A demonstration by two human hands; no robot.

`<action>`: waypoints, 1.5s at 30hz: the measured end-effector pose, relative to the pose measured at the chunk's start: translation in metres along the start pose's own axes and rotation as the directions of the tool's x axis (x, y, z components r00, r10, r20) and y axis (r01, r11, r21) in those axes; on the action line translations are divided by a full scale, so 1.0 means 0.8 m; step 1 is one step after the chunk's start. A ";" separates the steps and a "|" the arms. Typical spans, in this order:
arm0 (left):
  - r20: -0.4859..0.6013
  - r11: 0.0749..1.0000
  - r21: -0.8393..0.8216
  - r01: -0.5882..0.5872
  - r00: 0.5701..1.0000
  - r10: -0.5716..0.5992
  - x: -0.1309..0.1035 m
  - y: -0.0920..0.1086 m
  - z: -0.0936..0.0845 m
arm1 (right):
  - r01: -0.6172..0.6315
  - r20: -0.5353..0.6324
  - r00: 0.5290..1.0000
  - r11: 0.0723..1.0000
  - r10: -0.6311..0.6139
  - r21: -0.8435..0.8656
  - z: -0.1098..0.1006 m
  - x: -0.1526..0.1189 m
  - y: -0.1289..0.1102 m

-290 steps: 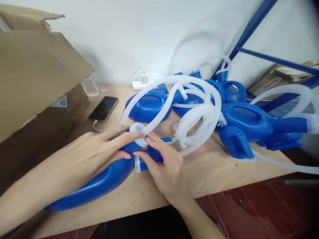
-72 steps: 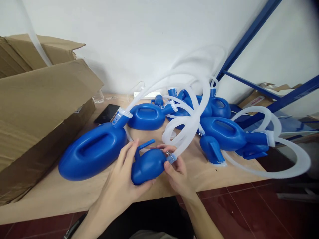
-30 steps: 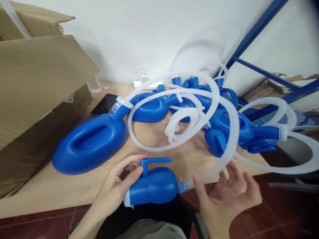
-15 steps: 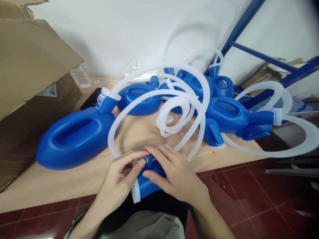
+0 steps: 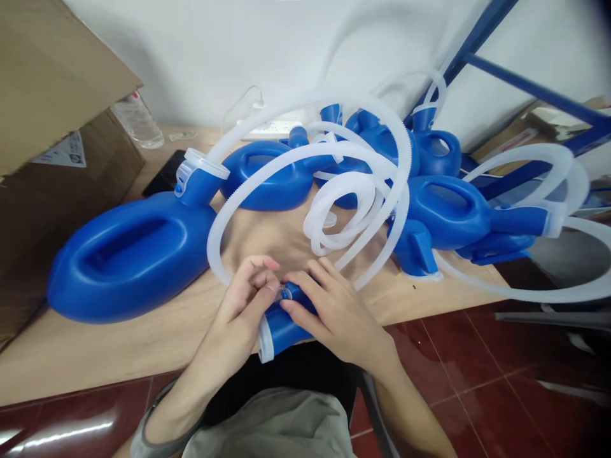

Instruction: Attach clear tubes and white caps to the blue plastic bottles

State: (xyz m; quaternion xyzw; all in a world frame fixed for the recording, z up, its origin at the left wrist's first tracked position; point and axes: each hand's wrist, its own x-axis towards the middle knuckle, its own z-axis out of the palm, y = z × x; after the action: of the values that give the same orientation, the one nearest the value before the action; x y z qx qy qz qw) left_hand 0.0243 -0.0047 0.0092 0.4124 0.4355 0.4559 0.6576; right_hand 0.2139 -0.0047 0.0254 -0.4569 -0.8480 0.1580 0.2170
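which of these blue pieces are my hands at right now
The small pale-rimmed cup nearest you: your right hand holds it, with your left hand at its fitting. No hand touches the other blue pieces.

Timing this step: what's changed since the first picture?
Left hand and right hand let go of the big bottle, which moved back and left; both are now on the small bottle. The bottles at right and power strip look unmoved.
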 end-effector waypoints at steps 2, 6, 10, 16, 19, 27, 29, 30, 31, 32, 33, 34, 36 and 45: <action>-0.029 0.995 0.005 -0.097 0.995 0.097 -0.005 0.001 0.000 | 0.015 -0.034 0.999 0.999 -0.014 0.038 0.000 0.001 0.002; 0.053 0.947 -0.041 -0.320 0.945 0.322 -0.014 0.008 0.005 | 0.051 -0.114 0.993 0.989 -0.035 0.139 -0.005 -0.001 0.008; 0.042 0.908 -0.049 -0.415 0.908 0.417 -0.014 0.015 0.014 | 0.178 -0.220 0.963 0.980 -0.156 0.084 -0.014 -0.004 0.010; -0.029 0.886 -0.007 -0.465 0.885 0.464 -0.009 0.005 0.011 | 0.108 -0.208 0.975 0.987 -0.082 0.117 -0.016 -0.006 0.007; -0.037 0.891 0.017 -0.453 0.891 0.453 -0.008 -0.003 0.008 | 0.060 -0.234 0.972 0.983 -0.017 0.175 -0.010 -0.010 0.012; -0.134 0.938 0.116 -0.328 0.930 0.342 -0.018 -0.017 0.024 | 0.005 -0.330 0.943 0.990 0.041 0.138 0.004 -0.018 0.007; -0.239 0.916 0.078 -0.394 0.884 0.401 -0.019 -0.018 0.031 | -0.043 -0.323 0.942 0.986 0.094 0.160 0.006 -0.019 0.002; -0.272 0.903 0.069 -0.424 0.863 0.426 -0.018 -0.017 0.035 | -0.072 -0.309 0.943 0.981 0.126 0.181 0.007 -0.019 0.001; -0.299 0.889 0.061 -0.454 0.841 0.450 -0.017 -0.015 0.037 | -0.101 -0.295 0.942 0.974 0.159 0.205 0.006 -0.020 -0.001; -0.323 0.875 0.040 -0.483 0.822 0.469 -0.016 -0.012 0.040 | -0.127 -0.289 0.938 0.965 0.192 0.230 0.006 -0.020 -0.002; -0.350 0.854 0.011 -0.520 0.798 0.490 -0.014 -0.008 0.041 | -0.141 -0.295 0.930 0.956 0.217 0.257 0.005 -0.021 -0.003; -0.382 0.828 -0.015 -0.560 0.769 0.513 -0.013 -0.002 0.043 | -0.144 -0.304 0.924 0.949 0.231 0.281 0.005 -0.023 -0.004; -0.483 0.756 -0.017 -0.655 0.667 0.567 -0.012 0.013 0.044 | -0.140 -0.319 0.917 0.942 0.239 0.303 0.004 -0.026 -0.004; -0.304 0.839 0.210 -0.503 0.782 0.545 -0.008 0.019 0.025 | -0.150 -0.417 0.876 0.959 0.243 0.242 -0.007 -0.033 0.005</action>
State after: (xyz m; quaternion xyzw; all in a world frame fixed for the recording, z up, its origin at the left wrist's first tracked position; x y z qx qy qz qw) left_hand 0.0386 -0.0099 0.0303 0.4666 0.4398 0.6604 0.3908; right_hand 0.2325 -0.0248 0.0223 -0.5405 -0.7047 0.1565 0.4322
